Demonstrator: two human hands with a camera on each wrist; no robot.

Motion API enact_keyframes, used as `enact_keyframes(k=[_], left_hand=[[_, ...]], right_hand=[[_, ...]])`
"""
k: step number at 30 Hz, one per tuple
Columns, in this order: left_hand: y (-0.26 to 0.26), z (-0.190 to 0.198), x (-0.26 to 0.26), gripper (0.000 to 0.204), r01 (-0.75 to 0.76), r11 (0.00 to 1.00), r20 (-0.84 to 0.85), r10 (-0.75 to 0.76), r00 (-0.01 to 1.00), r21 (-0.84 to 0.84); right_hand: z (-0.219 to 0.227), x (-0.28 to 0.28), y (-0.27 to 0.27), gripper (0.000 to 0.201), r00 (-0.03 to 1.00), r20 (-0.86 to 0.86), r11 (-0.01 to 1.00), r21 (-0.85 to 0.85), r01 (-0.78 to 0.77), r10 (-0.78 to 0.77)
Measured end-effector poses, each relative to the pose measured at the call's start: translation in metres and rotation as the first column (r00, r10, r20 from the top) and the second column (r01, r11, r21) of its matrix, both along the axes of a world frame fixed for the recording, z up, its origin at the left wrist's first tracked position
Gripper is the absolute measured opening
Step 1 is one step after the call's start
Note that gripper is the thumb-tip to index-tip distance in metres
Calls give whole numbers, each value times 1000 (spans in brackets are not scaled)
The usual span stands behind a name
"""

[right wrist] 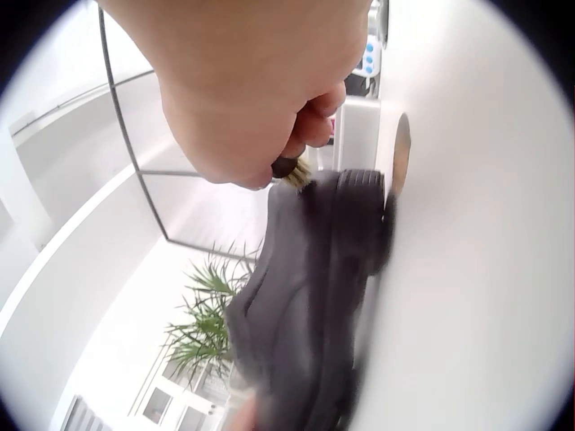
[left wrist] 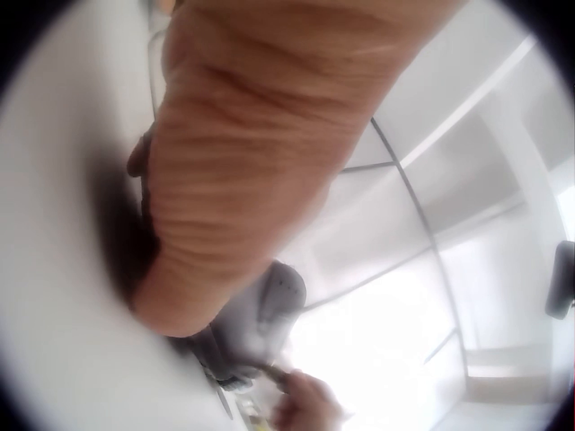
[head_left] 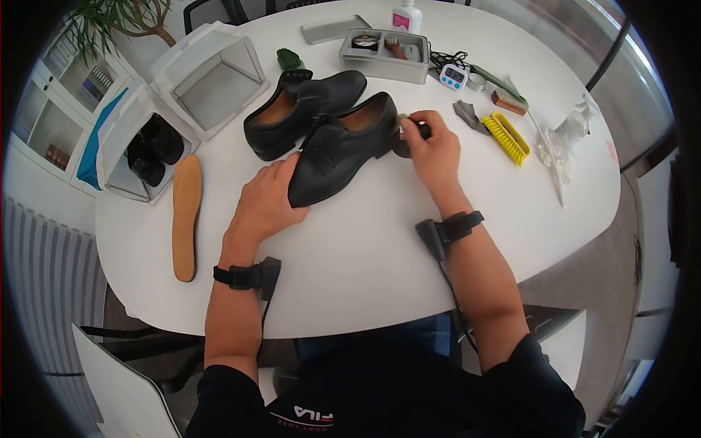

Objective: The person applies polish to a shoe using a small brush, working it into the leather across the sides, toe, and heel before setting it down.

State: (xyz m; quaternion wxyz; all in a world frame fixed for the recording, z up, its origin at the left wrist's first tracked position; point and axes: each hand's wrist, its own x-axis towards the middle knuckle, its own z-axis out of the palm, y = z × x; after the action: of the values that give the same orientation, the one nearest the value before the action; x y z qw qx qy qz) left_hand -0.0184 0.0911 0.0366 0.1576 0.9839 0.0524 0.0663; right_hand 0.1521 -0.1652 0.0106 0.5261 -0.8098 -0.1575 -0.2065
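A black lace-up shoe lies tilted on the white table, its toe toward the person. The left hand grips it around the toe; in the left wrist view that hand hides most of the shoe. Pinched in the right hand is a small dark brush, whose pale bristles touch the heel end of the shoe in the right wrist view. A second black shoe stands just behind the first.
An insole and a clear box with black shoes are at left. Behind are a green brush and a metal tin. On the right lie a timer, a yellow brush, a grey cloth and crumpled plastic.
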Motion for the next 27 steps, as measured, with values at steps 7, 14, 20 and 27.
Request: enact_keyframes(k=[7, 14, 20, 27], left_hand=[[1, -9, 0, 85, 80, 977, 193, -119, 974, 198], [13, -19, 2, 78, 77, 986, 190, -104, 976, 146], [13, -13, 1, 73, 107, 991, 212, -120, 970, 76], [17, -17, 1, 75, 117, 993, 248, -117, 962, 15]], right_hand=[[8, -26, 10, 22, 975, 47, 971, -117, -210, 217], [-1, 2, -4, 23, 996, -84, 999, -29, -45, 43], [9, -39, 21, 20, 930, 98, 928, -158, -336, 354], [10, -14, 5, 20, 995, -32, 986, -133, -96, 92]])
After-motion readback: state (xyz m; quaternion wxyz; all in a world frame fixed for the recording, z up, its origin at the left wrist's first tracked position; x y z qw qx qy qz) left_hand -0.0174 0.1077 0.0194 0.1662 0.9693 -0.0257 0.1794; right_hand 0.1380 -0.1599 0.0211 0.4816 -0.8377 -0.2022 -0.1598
